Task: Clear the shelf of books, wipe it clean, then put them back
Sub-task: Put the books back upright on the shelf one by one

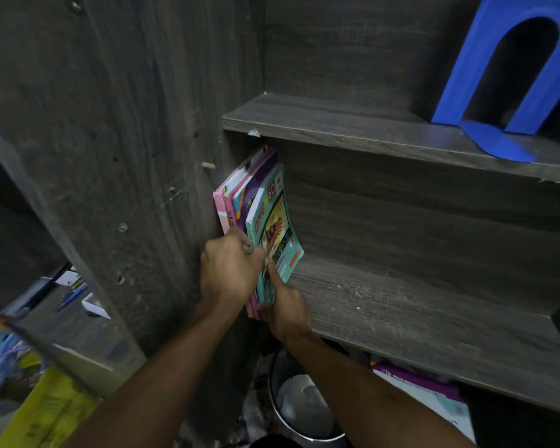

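Fingers (245, 245) of left hand (228, 266) grip colourful paperback books (269, 215) upright on dark wooden shelf (401, 305), right hand (288, 310) pinching their lower edge for steadiness.

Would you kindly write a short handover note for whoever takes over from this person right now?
Left hand grips the books at their near edge; right hand holds them lower down, one digit along the teal cover.
Books stand upright at the left end of the middle shelf, against the side wall.
Blue bookend stands on the shelf above.
Unclear whether the books are going out or back; no cloth in view.
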The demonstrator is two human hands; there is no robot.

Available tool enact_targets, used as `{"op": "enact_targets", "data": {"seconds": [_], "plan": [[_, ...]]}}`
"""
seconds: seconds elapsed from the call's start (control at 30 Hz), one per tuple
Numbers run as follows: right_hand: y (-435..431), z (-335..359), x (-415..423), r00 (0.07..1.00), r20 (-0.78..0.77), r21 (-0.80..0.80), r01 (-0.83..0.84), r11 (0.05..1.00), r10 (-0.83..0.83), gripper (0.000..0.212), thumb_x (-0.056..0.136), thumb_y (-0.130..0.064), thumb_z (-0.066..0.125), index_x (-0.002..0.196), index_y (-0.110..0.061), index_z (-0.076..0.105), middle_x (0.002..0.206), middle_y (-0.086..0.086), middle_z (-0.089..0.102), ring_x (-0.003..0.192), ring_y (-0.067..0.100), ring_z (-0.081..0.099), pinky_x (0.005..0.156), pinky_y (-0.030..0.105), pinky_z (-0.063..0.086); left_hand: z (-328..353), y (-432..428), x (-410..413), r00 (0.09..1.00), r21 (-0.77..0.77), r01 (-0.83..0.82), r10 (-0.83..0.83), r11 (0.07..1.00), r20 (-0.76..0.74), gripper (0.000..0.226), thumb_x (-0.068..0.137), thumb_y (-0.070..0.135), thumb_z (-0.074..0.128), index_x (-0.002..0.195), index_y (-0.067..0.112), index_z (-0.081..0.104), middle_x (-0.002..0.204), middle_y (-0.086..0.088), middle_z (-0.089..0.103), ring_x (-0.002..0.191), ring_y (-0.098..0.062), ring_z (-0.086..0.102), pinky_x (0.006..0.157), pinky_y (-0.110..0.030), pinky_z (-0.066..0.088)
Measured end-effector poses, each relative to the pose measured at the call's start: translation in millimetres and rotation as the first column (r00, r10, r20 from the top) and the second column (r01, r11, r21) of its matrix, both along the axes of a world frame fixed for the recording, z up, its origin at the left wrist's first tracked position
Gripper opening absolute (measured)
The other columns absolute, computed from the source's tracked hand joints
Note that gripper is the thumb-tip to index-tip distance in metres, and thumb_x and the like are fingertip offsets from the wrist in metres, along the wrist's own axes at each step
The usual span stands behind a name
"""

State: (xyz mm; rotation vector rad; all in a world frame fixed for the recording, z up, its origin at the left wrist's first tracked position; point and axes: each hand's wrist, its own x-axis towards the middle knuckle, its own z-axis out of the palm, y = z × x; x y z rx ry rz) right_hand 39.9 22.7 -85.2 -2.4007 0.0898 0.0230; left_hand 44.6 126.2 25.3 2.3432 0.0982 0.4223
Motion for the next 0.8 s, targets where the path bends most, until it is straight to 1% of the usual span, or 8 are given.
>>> {"op": "enact_targets", "data": {"seconds": [0.17, 0.27, 0.37, 0.43, 0.5, 0.6, 0.7, 0.8], "plan": [[-1, -4, 0, 1.000, 0.021, 0.000, -0.006, 1.000, 0.006, 0.093, 0.093, -0.022, 0.063, 0.153, -0.050, -0.003, 0.131, 0.007, 0.060, 0.107, 0.025, 0.063, 0.083, 0.037, 0.055, 0, 4, 1, 1.000, 0.037, -0.003, 0.002, 0.999, 0.027, 0.023, 0.081, 0.028, 0.073, 0.089, 0.013, 0.057, 0.089, -0.004, 0.071, 0.085, -0.021, 0.068, 0.073, -0.036, 0.057], [-2, -7, -1, 0.998, 0.053, 0.046, -0.033, 0.998, 0.031, 0.092, 0.092, -0.022, 0.063, 0.152, -0.050, -0.001, 0.137, 0.005, 0.056, 0.113, 0.025, 0.061, 0.089, 0.042, 0.055, -1, 6, -3, 0.988, 0.059, 0.040, -0.049, 0.997, 0.150, 0.030, 0.083, 0.017, 0.071, 0.101, 0.014, 0.047, 0.096, -0.003, 0.061, 0.087, -0.022, 0.064, 0.072, -0.040, 0.055], [-1, -10, 0, 0.997, 0.060, 0.044, -0.045, 0.998, 0.043, 0.089, 0.091, -0.021, 0.062, 0.157, -0.038, 0.004, 0.140, 0.009, 0.054, 0.117, 0.028, 0.058, 0.093, 0.043, 0.053, 0, 8, -9, 0.969, 0.107, 0.114, -0.134, 0.988, 0.206, 0.043, 0.087, 0.011, 0.067, 0.121, 0.022, 0.042, 0.102, -0.001, 0.055, 0.091, -0.021, 0.062, 0.073, -0.043, 0.056], [0, -10, 1, 0.997, 0.057, 0.033, -0.061, 0.998, 0.059, 0.085, 0.092, -0.021, 0.061, 0.158, -0.028, 0.008, 0.140, 0.012, 0.053, 0.119, 0.029, 0.057, 0.095, 0.043, 0.052, -1, 10, -9, 0.966, 0.106, 0.130, -0.150, 0.986, 0.210, 0.048, 0.088, 0.009, 0.065, 0.127, 0.025, 0.042, 0.106, -0.002, 0.054, 0.093, -0.021, 0.061, 0.075, -0.042, 0.056], [2, -5, 4, 0.997, 0.047, 0.033, -0.062, 0.998, 0.060, 0.080, 0.092, -0.022, 0.062, 0.156, -0.022, 0.015, 0.137, 0.012, 0.054, 0.118, 0.030, 0.057, 0.094, 0.045, 0.052, -1, 9, -9, 0.963, 0.105, 0.136, -0.157, 0.985, 0.220, 0.044, 0.088, 0.007, 0.064, 0.124, 0.020, 0.044, 0.107, -0.004, 0.054, 0.095, -0.023, 0.061, 0.077, -0.041, 0.056], [3, 5, 9, 0.998, 0.010, 0.072, -0.058, 0.996, 0.058, 0.066, 0.087, -0.019, 0.069, 0.144, -0.019, 0.035, 0.130, 0.009, 0.058, 0.117, 0.028, 0.058, 0.093, 0.046, 0.054, -2, 6, -9, 0.969, 0.097, 0.128, -0.145, 0.987, 0.199, 0.041, 0.090, 0.007, 0.062, 0.125, 0.017, 0.042, 0.114, -0.007, 0.051, 0.101, -0.024, 0.061, 0.080, -0.041, 0.057], [-1, 16, 11, 0.997, -0.042, 0.061, -0.067, 0.996, 0.070, 0.059, 0.082, -0.019, 0.074, 0.133, -0.017, 0.046, 0.127, 0.008, 0.060, 0.115, 0.027, 0.058, 0.091, 0.041, 0.055, -3, 4, -12, 0.971, 0.113, 0.137, -0.156, 0.984, 0.180, 0.049, 0.091, 0.008, 0.061, 0.133, 0.018, 0.038, 0.120, -0.007, 0.048, 0.104, -0.025, 0.061, 0.081, -0.042, 0.057], [-7, 27, 9, 0.992, -0.073, 0.047, -0.104, 0.994, 0.107, 0.055, 0.080, -0.022, 0.076, 0.129, -0.017, 0.052, 0.123, 0.007, 0.062, 0.109, 0.025, 0.061, 0.087, 0.038, 0.057, -8, 7, -16, 0.972, 0.159, 0.149, -0.174, 0.976, 0.158, 0.063, 0.091, 0.010, 0.060, 0.145, 0.021, 0.029, 0.125, -0.008, 0.046, 0.106, -0.027, 0.060, 0.083, -0.045, 0.057]]}}
